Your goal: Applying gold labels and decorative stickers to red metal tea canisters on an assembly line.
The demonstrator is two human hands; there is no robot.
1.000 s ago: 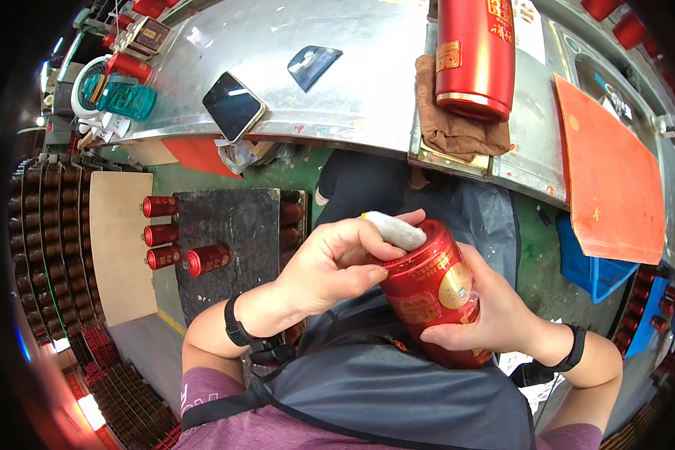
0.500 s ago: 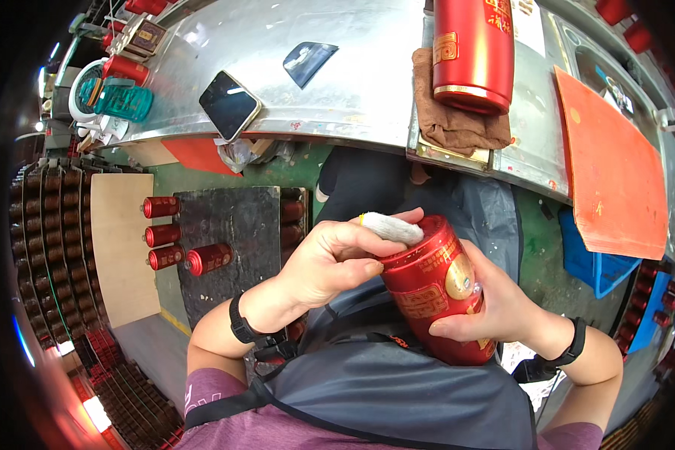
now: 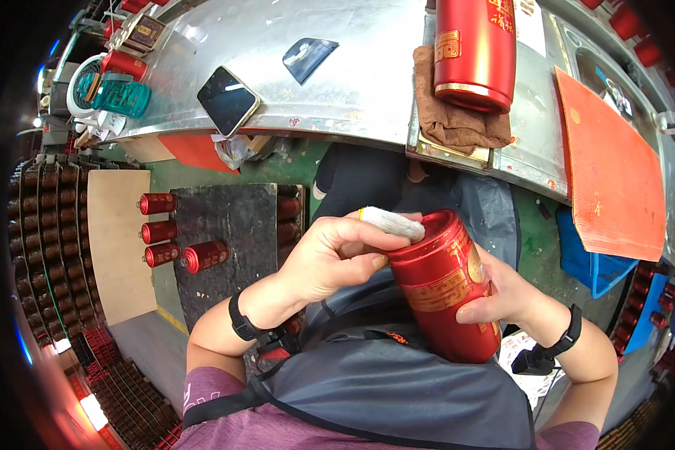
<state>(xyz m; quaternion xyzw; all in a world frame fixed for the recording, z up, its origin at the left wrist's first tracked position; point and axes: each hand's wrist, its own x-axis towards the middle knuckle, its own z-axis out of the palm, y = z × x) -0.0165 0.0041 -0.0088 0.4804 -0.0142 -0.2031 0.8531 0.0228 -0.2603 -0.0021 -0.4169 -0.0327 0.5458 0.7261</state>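
The person's right hand has its grip closed around the right side of a red canister, its thumb lying across the near face and most of its fingers hidden behind. The canister is in front of the person's lap, tilted to the left, its rimmed end upward and its lower end by the grey apron. Gold patterning runs around its side.

The left hand is at the rim with bent fingers, one of them in a white fabric cover with a yellow edge, whose tip touches the rimmed end. Whether the left grip is closed on the rim cannot be told.

Beyond the hands, a metal table carries a phone, a dark flat piece and a large red cylinder lying on a folded brown cloth. To the left, smaller red canisters lie on and beside a black board.
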